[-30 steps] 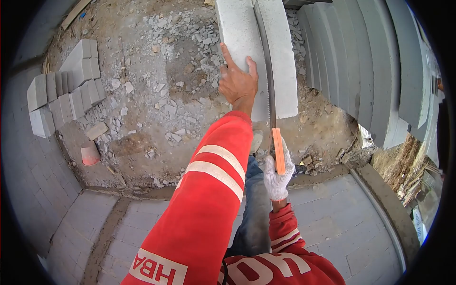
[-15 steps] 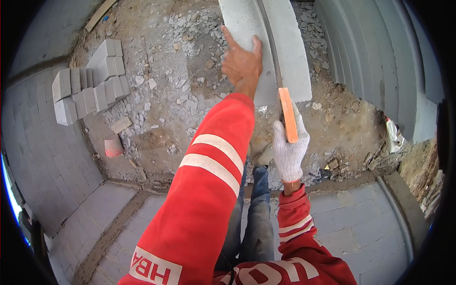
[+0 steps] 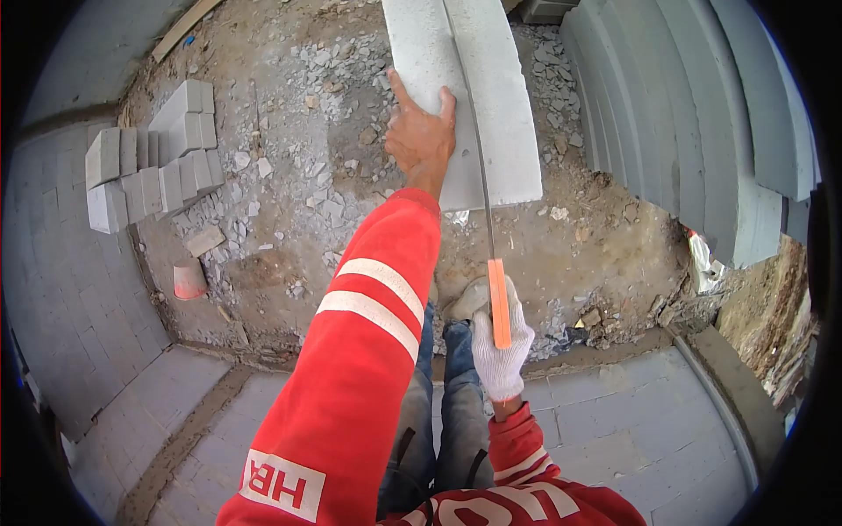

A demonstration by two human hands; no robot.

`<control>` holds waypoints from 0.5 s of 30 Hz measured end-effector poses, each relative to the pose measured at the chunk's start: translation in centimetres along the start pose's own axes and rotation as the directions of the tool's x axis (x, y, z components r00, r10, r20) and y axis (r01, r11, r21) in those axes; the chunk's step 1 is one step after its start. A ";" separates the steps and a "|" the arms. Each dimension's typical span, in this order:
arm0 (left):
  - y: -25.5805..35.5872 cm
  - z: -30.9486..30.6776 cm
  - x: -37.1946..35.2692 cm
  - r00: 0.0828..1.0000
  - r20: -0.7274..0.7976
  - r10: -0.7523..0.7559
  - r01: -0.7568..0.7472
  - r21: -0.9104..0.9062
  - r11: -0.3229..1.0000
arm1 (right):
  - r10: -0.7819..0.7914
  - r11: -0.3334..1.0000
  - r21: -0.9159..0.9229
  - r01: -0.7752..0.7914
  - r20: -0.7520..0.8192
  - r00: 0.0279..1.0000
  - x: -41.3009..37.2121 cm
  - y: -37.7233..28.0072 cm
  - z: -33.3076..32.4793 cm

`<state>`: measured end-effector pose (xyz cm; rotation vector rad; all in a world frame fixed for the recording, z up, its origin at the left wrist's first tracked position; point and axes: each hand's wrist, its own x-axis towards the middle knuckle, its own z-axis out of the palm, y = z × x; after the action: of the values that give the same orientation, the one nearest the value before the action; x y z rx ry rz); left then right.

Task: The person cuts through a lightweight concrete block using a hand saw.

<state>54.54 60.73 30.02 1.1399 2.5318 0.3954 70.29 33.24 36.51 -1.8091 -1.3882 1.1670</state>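
Note:
A long pale grey concrete block [image 3: 509,145] lies at the top centre, pointing away from me. My left hand [image 3: 421,145], bare, presses on its left side with thumb and forefinger spread apart. In a white knitted glove, my right hand [image 3: 510,351] grips the orange handle of a hand saw [image 3: 498,302], below the block's near end. The saw's long thin blade runs lengthwise over the block along a line near its middle, to the right of my left hand. The blade's far end passes out of view at the top.
Small grey blocks [image 3: 186,131] are stacked at the left, with a pinkish bucket [image 3: 189,279] below them. Large grey slabs [image 3: 675,105] stand upright along the right. Rubble [image 3: 329,175] covers much of the dirt floor. A low block wall [image 3: 614,408] crosses in front of me.
My right hand has pulled the saw back toward me, so more blade shows past the block's near end. My left hand stays on the block; the whole view has shifted slightly.

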 end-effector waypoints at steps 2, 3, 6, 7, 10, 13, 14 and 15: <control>-0.9 0.3 -0.6 1.000 0.020 -0.017 0.018 -0.009 1.000 | -0.104 0.991 -0.086 0.102 -0.010 0.995 -1.0 0.4 -0.3; -0.8 0.2 0.0 1.000 0.012 -0.023 0.023 -0.006 1.000 | -0.102 0.991 -0.084 0.100 -0.013 0.995 -0.4 0.1 -0.3; -0.8 0.5 -0.6 1.000 0.005 -0.023 0.023 0.023 0.999 | -0.046 0.992 0.114 0.048 -0.022 0.999 10.8 -3.5 0.4; -0.7 0.6 -0.3 1.000 0.005 -0.013 0.013 0.018 1.000 | -0.078 0.988 0.129 0.081 -0.030 0.996 12.2 -3.7 0.7; -1.7 0.6 -1.2 0.999 0.028 -0.045 0.045 0.001 0.999 | 0.020 0.994 0.110 -0.028 0.065 0.998 10.5 -4.3 -0.3; -0.9 0.2 -0.6 0.999 0.027 -0.038 0.039 -0.035 0.999 | -0.177 0.973 -0.155 0.169 -0.039 0.983 0.8 0.8 -1.2; -0.9 0.1 -0.8 0.998 0.037 -0.056 0.058 -0.033 0.998 | -0.211 0.965 -0.168 0.201 -0.044 0.977 -0.3 0.0 -1.2; -0.6 0.2 -0.6 0.997 0.044 -0.071 0.073 -0.036 0.997 | -0.251 0.954 -0.181 0.238 -0.053 0.967 -0.3 -0.2 -1.1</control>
<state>54.60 59.88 29.73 1.0292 2.5100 0.3943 71.10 33.09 37.27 -1.7159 -1.6582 0.8648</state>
